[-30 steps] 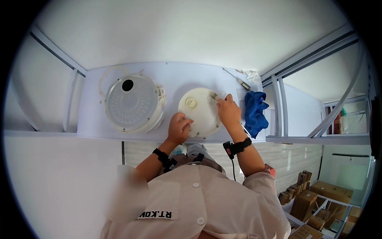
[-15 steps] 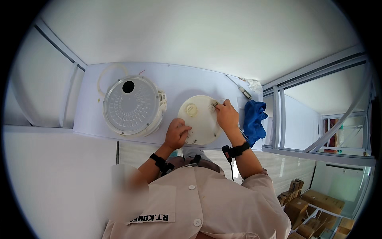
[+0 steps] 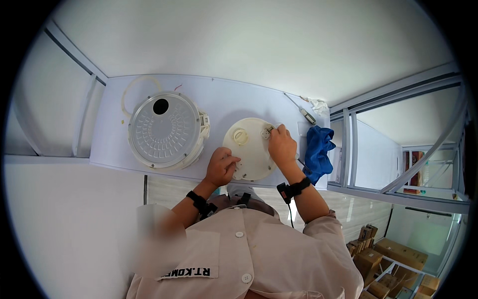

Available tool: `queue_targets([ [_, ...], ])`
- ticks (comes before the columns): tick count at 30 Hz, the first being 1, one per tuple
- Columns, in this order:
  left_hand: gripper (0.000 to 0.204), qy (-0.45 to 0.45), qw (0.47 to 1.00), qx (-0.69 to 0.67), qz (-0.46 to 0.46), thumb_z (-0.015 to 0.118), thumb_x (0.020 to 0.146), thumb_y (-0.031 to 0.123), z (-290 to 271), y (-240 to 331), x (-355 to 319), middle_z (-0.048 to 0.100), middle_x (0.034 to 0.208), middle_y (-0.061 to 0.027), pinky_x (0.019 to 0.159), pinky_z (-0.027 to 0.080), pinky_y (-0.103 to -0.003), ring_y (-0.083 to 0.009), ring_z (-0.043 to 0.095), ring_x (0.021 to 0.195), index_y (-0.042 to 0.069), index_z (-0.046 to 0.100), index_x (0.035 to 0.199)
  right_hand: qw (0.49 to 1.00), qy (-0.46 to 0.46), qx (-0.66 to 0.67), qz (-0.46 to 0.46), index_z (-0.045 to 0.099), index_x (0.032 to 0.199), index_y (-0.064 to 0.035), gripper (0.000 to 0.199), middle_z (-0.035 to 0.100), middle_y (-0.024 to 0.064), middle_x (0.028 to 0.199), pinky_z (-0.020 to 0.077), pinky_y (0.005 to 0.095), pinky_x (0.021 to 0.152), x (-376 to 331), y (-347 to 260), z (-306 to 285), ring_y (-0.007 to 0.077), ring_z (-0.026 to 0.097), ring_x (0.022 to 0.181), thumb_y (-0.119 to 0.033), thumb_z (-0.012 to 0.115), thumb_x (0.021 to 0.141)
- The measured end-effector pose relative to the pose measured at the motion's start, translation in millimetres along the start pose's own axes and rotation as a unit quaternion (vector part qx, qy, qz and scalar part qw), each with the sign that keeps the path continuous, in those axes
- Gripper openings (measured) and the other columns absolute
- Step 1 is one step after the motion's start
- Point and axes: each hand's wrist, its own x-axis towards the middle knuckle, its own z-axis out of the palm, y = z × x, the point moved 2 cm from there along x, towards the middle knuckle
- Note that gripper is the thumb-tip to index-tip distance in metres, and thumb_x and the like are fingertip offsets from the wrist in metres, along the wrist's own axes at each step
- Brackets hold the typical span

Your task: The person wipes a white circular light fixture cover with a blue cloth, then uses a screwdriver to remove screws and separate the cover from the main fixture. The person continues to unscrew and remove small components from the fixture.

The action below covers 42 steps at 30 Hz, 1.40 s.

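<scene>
A round cream-white lid (image 3: 254, 157) lies on the table, with a raised ring-shaped cap (image 3: 241, 137) on it and small metal screws near its close edge. My left hand (image 3: 220, 166) is closed at the lid's left edge, its fingertips on the rim. At the lid's far right, my right hand (image 3: 283, 145) pinches a small metallic piece (image 3: 270, 129) beside a small white fitting (image 3: 265, 134). The fingers partly hide that piece, so its exact kind does not show.
A rice-cooker-like round white appliance part (image 3: 164, 130) with a metal face and dark hole stands at left, near a pale tube (image 3: 124, 97). Right of the lid are a screwdriver (image 3: 307, 116), a blue cloth (image 3: 318, 152) and crumpled white wrapping (image 3: 318, 105). Cardboard boxes (image 3: 367, 261) sit lower right.
My right hand has shifted very slightly left, still pinching the small metallic piece. My left hand stays at the lid's edge.
</scene>
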Motion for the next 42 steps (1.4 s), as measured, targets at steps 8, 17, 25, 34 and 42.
queue_targets([
  [8, 0.016, 0.008, 1.0, -0.003, 0.012, 0.07, 0.079, -0.002, -2, 2, 3, 0.059, 0.099, -0.015, 0.082, 0.049, -0.043, -0.0354, 0.059, 0.092, 0.004, 0.075, 0.093, 1.0, -0.015, -0.01, 0.025, 0.067, 0.092, -0.0075, 0.008, 0.062, 0.0089, 0.103, 0.061, 0.0415, 0.062, 3, -7, -9, 0.0279, 0.071, 0.092, -0.015, 0.067, 0.089],
  [17, 0.016, 0.022, 1.0, -0.013, -0.016, 0.069, 0.08, -0.001, 0, 0, 5, 0.058, 0.097, -0.0143, 0.079, 0.048, -0.043, -0.035, 0.058, 0.089, 0.003, 0.076, 0.094, 0.97, -0.187, 0.132, 0.082, 0.072, 0.099, -0.006, 0.014, 0.067, 0.0149, 0.106, 0.0603, 0.0492, 0.074, -34, -16, -34, 0.038, 0.073, 0.091, -0.015, 0.066, 0.091],
  [25, 0.017, 0.007, 0.999, -0.023, -0.043, 0.069, 0.08, -0.001, 1, -3, 4, 0.058, 0.095, -0.0139, 0.077, 0.048, -0.043, -0.0343, 0.059, 0.088, 0.003, 0.076, 0.094, 0.969, -0.062, 0.198, 0.136, 0.071, 0.114, -0.0034, 0.027, 0.072, 0.0202, 0.103, 0.0576, 0.0482, 0.081, -44, 8, -56, 0.0433, 0.071, 0.092, -0.017, 0.072, 0.09],
  [34, 0.021, -0.005, 0.999, 0.017, -0.039, 0.069, 0.082, 0.001, 3, 3, 5, 0.062, 0.105, -0.0166, 0.081, 0.051, -0.045, -0.036, 0.062, 0.093, 0.006, 0.076, 0.1, 0.894, -0.203, 0.304, 0.258, 0.07, 0.12, 0.0055, 0.05, 0.076, 0.0291, 0.098, 0.0583, 0.0459, 0.087, -74, 25, -32, 0.0423, 0.075, 0.098, -0.03, 0.079, 0.086],
  [42, 0.022, -0.005, 0.994, 0.091, -0.058, 0.071, 0.094, 0.014, 2, 11, 14, 0.058, 0.133, -0.0176, 0.08, 0.054, -0.042, -0.0321, 0.065, 0.087, 0.008, 0.074, 0.114, 0.824, -0.159, 0.417, 0.349, 0.071, 0.111, 0.009, 0.041, 0.077, 0.0222, 0.086, 0.0587, 0.0405, 0.076, -71, 23, -25, 0.0317, 0.077, 0.08, -0.022, 0.069, 0.085],
])
